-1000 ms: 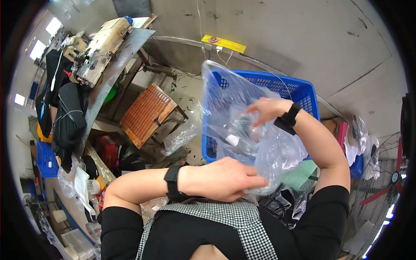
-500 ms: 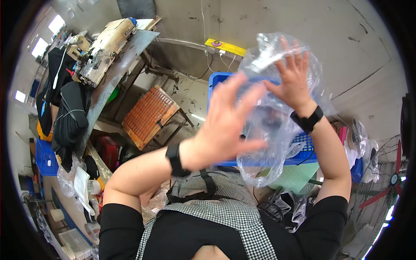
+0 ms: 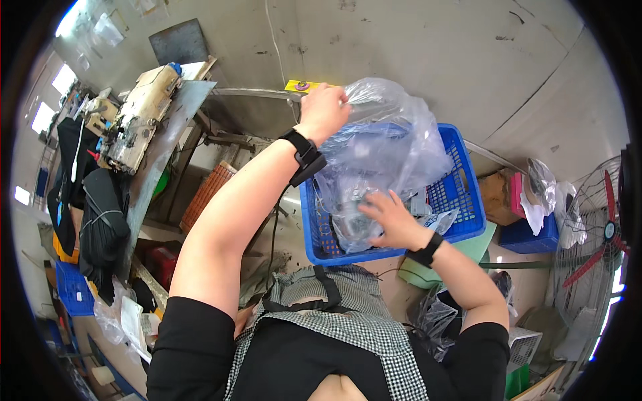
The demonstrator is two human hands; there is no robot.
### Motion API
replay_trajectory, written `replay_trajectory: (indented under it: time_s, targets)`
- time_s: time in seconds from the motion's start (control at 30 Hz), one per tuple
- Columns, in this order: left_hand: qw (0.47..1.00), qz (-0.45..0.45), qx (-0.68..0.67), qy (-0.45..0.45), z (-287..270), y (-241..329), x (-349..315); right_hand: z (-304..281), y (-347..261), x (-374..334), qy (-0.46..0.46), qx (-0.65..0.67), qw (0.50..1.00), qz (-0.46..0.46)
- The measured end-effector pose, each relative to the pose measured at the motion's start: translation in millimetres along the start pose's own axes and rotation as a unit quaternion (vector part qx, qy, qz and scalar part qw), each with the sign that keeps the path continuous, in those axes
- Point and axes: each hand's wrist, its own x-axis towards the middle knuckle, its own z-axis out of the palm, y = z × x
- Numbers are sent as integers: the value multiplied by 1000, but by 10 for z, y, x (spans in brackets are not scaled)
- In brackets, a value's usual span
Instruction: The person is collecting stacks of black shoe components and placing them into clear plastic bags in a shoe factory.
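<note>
A large clear plastic bag [image 3: 388,150] spreads over a blue plastic basket [image 3: 469,184] in front of me. At the bag's far left edge, my left hand [image 3: 324,112] is closed and grips the film. Lower down, my right hand [image 3: 396,220] lies against the near part of the bag with its fingers spread apart. Grey, blurred contents show through the film beneath it, but I cannot make out what they are. A smaller piece of clear film rests inside the basket by my right wrist.
At the left, a sewing machine [image 3: 144,113] stands on a metal-topped table, with a wooden slatted seat [image 3: 204,194] below it. A caged fan [image 3: 607,230] with red blades is at the far right. Beside the basket are a cardboard box [image 3: 498,197] and green sheeting [image 3: 418,273].
My left hand has moved up and away to the bag's far edge and closed on it. My right hand has come down toward me onto the bag. More of the basket shows.
</note>
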Motion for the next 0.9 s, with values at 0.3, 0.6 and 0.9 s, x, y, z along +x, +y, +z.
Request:
replay_trajectory:
  time_s: [0.3,0.6,0.9]
  targets:
    - [969,-55,-227,-82,-383,110,-206,34,1244,-906,-55,-260,881,391]
    - [781,-185,-564,-194,-1036,666,-502,545,419,-56,15,287,870,400]
    - [656,-232,-676,-244,-1476,375,-718,1258,78,238,-91,415,882,204]
